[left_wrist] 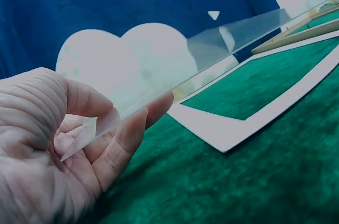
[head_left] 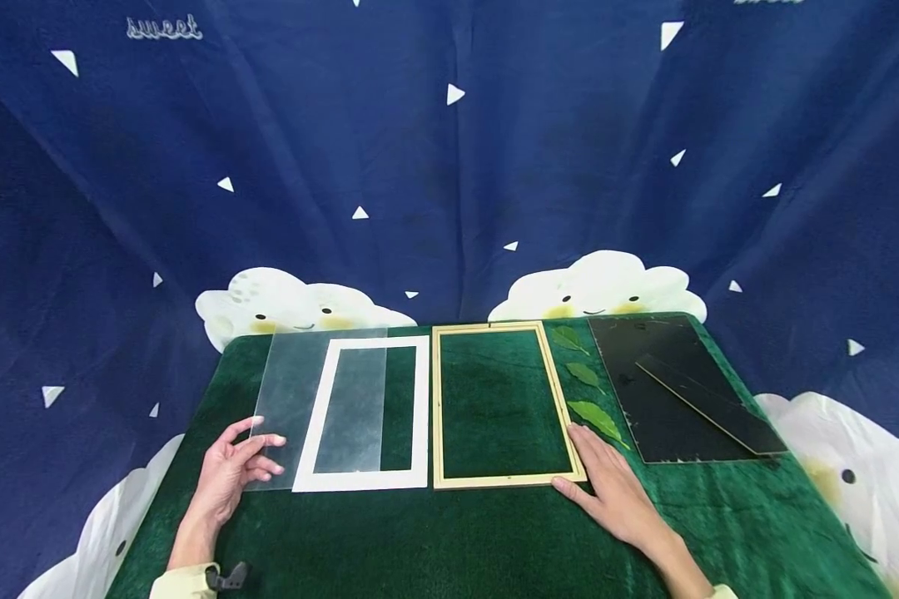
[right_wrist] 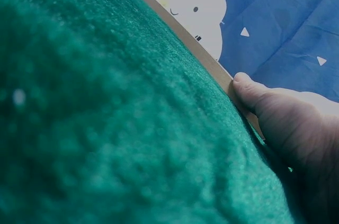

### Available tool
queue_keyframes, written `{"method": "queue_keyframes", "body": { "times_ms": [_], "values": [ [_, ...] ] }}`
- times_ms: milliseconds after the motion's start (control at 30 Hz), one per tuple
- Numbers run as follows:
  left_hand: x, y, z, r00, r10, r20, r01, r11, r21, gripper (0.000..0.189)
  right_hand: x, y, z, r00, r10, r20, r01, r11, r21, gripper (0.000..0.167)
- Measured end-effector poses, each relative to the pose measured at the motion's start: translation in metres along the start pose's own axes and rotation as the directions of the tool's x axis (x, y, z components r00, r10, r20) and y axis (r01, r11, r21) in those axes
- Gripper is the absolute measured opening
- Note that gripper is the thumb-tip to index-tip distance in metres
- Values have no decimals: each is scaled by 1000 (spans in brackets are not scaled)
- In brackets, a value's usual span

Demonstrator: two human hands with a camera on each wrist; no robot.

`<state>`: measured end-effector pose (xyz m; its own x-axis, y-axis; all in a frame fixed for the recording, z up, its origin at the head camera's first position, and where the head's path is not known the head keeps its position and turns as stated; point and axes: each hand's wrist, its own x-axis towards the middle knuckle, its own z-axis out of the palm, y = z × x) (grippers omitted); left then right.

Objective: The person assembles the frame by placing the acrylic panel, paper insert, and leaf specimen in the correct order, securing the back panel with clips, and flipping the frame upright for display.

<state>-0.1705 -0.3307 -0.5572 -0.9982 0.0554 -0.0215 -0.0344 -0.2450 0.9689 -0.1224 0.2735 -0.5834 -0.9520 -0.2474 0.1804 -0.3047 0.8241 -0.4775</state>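
My left hand [head_left: 226, 472] pinches the left edge of a clear pane [head_left: 292, 374] between thumb and fingers. In the left wrist view the pane [left_wrist: 159, 97] tilts up over the table, its edge running between thumb and fingers. Seen from the head, it overlaps most of a white picture mat [head_left: 367, 481], which lies on the cloth. My right hand [head_left: 618, 491] rests at the lower right corner of a light wooden picture frame [head_left: 494, 482]. Its thumb touches the bottom edge, while its straight fingers lie along the right side. The frame lies flat beside the mat.
Several green leaves [head_left: 595, 418] lie in a column right of the frame. Farther right is a black backing board [head_left: 629, 408] with a stand leg [head_left: 712, 408] angled across it. A green cloth [head_left: 389, 541] covers the table; a blue curtain [head_left: 389, 125] hangs behind.
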Motion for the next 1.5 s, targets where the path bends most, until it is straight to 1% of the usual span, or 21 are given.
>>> {"method": "queue_keyframes", "body": {
  "times_ms": [200,267,433,500,667,733,867,967,1100,1200,1333,1500],
  "values": [
    [2,-1,9,999,20,35,-20,1000,-12,25,0,0,-1,999,-23,-27,23,1000,-5,86],
    [3,-1,13,999,9,40,-9,1000,-4,25,0,-1,-1,1000,-19,-23,19,1000,-3,86],
    [6,0,22,999,-37,22,36,999,16,28,0,-1,-1,999,-22,-24,22,1000,-5,86],
    [9,1,26,998,-49,28,49,999,15,29,0,0,-1,999,-22,-25,22,1000,-5,86],
    [16,3,33,996,-46,70,45,999,13,28,-1,0,-1,999,-19,-28,19,1000,-4,87],
    [19,3,36,996,-40,74,39,999,11,26,-1,0,0,999,-20,-30,20,1000,-6,87],
    [24,4,44,997,-40,65,40,999,0,21,-1,0,1,999,-27,-36,27,1000,-14,86],
    [28,4,51,998,-43,44,43,999,-1,19,0,0,2,999,-33,-41,32,999,-16,86],
    [31,3,60,999,-51,10,51,998,28,19,0,0,1,999,-31,-35,31,999,-8,87],
    [34,2,68,999,-54,-3,55,998,43,20,0,0,1,999,-27,-26,27,1000,-4,87],
    [37,0,78,999,-50,-4,50,998,37,20,0,1,1,999,-25,-20,24,1000,-8,88],
    [40,-1,90,999,-42,8,41,998,56,21,0,1,2,999,-23,-24,23,1000,-5,87]
  ]
}}
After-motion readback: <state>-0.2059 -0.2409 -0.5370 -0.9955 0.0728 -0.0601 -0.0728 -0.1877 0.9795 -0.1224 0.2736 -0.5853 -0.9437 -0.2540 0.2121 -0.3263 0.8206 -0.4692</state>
